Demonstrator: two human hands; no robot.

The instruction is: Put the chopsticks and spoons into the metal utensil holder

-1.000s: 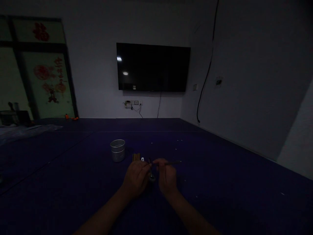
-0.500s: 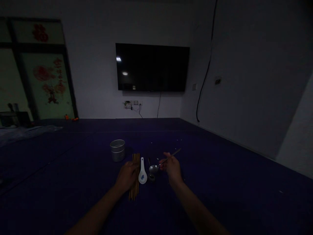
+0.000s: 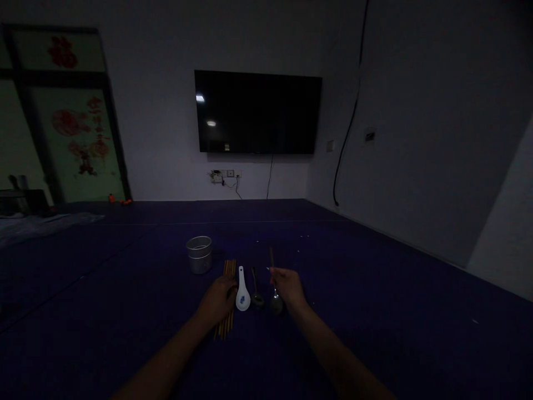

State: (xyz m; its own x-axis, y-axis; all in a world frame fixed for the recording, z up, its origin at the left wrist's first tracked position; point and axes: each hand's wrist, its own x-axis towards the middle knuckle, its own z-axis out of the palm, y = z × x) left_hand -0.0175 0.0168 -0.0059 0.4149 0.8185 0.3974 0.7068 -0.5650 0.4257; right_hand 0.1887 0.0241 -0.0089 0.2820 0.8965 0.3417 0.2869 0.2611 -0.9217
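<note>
Left hand (image 3: 219, 300) half-curled over the chopsticks (image 3: 224, 328), just left of the white spoon (image 3: 242, 301); whether it grips or merely rests, cannot tell. Right hand (image 3: 288, 284) closed in a fingertip pinch on the handle of the metal spoon (image 3: 276, 304), right of the white spoon, bowl toward the wearer. Step in hand, as judged: positioning that spoon, handle roughly in line; moving or releasing it calls for a light, steady pinch. Dark spoon (image 3: 257, 300) just right of the white spoon. Cup (image 3: 200, 257) beyond and left of it, upright, grey, metallic-looking, round-rimmed. White spoon glossy, likely ceramic, blue motif in bowl, hole at handle end. Chopsticks slim, straight, brown, wood-like.
</note>
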